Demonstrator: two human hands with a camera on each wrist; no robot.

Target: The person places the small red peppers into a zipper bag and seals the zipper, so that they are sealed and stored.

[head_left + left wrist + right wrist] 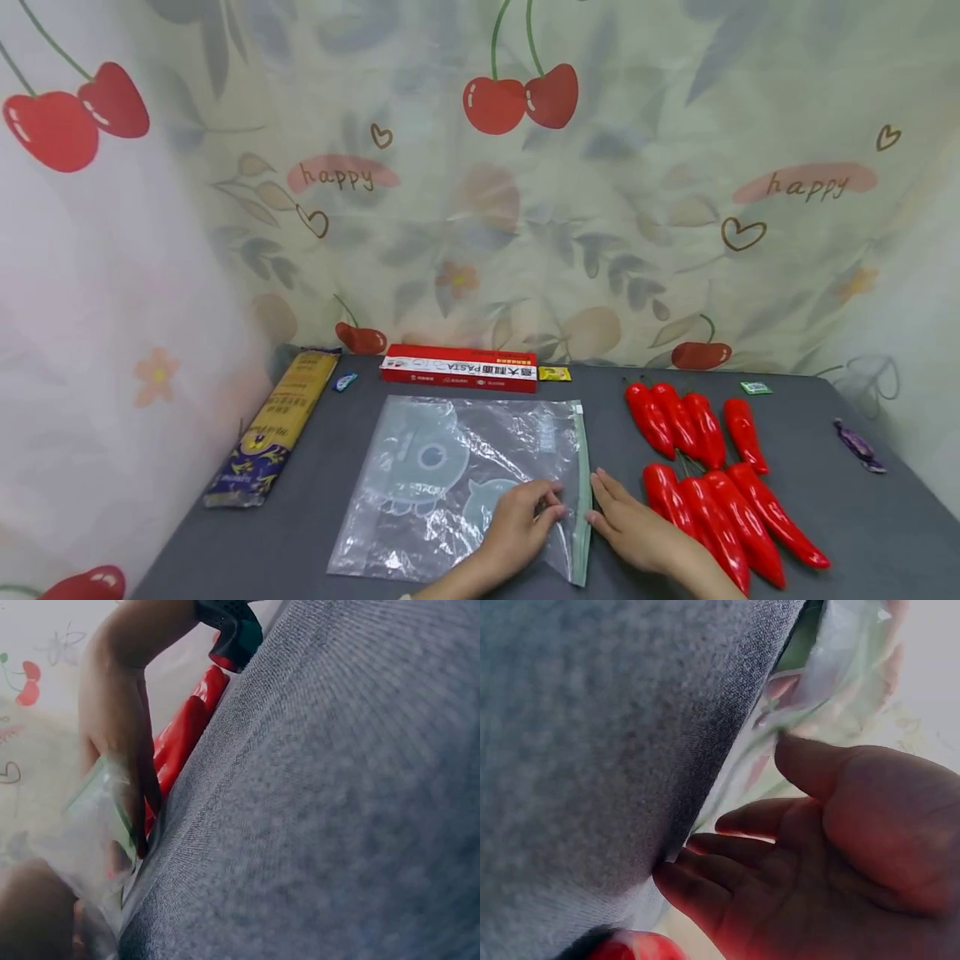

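A clear zip bag (420, 533) with pale blue cartoon prints lies flat, its green zip edge (582, 500) facing right. My left hand (517, 525) is over the bag near that edge, fingers bent, pinching the film. In the left wrist view the bag's film (90, 832) rises off the table beside that hand. My right hand (637, 529) stands on the other side of the zip edge, fingers fairly straight. In the right wrist view its thumb touches the green edge, and the fingertips (667, 874) rest at the cloth. The bag's near right corner is partly raised.
Several red peppers (708, 512) lie right of the right hand in two groups. A red pasta box (459, 368) stands behind the bag, with a yellow sachet (555, 374) beside it. At left lies a long pasta packet (277, 425). Small wrapped candies (858, 446) are near the edges.
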